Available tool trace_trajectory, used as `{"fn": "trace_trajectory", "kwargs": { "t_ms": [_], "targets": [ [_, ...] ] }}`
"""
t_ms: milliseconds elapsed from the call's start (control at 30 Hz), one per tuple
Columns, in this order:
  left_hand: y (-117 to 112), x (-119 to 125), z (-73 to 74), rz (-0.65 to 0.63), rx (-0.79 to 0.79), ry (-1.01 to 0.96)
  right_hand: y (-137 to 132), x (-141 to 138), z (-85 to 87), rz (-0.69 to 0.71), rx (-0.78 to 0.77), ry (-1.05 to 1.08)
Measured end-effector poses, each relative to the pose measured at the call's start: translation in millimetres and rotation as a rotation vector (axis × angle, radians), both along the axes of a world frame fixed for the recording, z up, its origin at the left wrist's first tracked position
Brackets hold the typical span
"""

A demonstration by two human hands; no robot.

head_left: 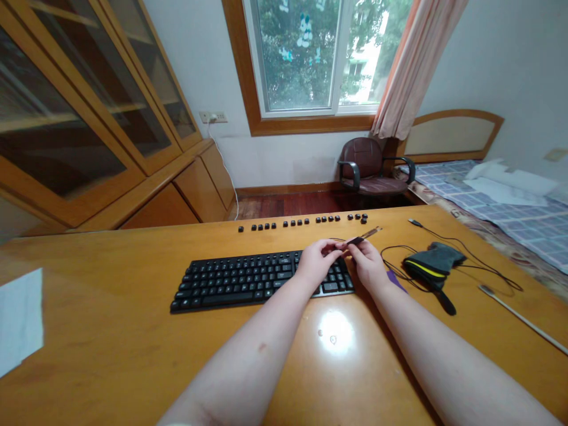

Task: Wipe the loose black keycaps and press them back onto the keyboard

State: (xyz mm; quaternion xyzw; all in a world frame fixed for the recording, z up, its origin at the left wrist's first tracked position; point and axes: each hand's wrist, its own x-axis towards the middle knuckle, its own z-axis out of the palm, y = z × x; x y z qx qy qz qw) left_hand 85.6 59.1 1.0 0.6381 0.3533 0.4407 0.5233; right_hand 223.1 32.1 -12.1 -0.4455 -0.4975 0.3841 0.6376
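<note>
Desk (pixel 133 331): our left hand (pixel 316 260) and right hand (pixel 368 263) both pinch a dark piece (pixel 355 240) lying crosswise between them, over the keyboard (pixel 239 281).

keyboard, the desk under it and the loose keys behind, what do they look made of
Black full-size keyboard: matt moulded plastic, dull even keys. Orange-brown desk: wood or veneer under glossy lacquer; mirrors a light. Row of small black loose keycaps: likely the same plastic. Left hand and right hand pinch a small dark piece, material unclear.
</note>
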Motion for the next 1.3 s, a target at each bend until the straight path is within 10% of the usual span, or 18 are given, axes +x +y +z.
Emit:
{"fn": "trace_trajectory", "kwargs": {
  "t_ms": [267, 400, 533, 800, 933, 1033, 1300],
  "targets": [
    [6.3, -5.1, 2.4, -0.107, -0.348, -0.261, -6.5, 1.9, 7.4, 0.059, 0.005, 0.006],
    [8.4, -6.8, 4.2, 0.023, -0.341, -0.301, -2.4, 21.3, 11.6, -0.253, 0.031, -0.157],
    [8.4, -7.5, 7.9, 0.029, -0.279, -0.286, 7.1, 70.2, 10.2, -0.603, -0.265, -0.775],
    [7.9, -7.9, 3.7, 0.037, -0.322, -0.236, 13.9, 118.0, -5.9, -0.585, -0.712, -1.385],
    [6.5, -4.1, 2.7, 0.043, -0.408, -0.291, 7.0, 88.8, 7.3, -0.724, -0.237, -1.291],
    [4.1, -2.5, 5.7, 0.015, -0.457, -0.337, -2.5, 51.4, 21.0, -0.288, 0.161, -1.074],
    [3.7, -4.4, 5.5, 0.001, -0.269, -0.162, -9.8, 14.0, 25.8, -0.021, 0.226, -0.817]
  ]
}}
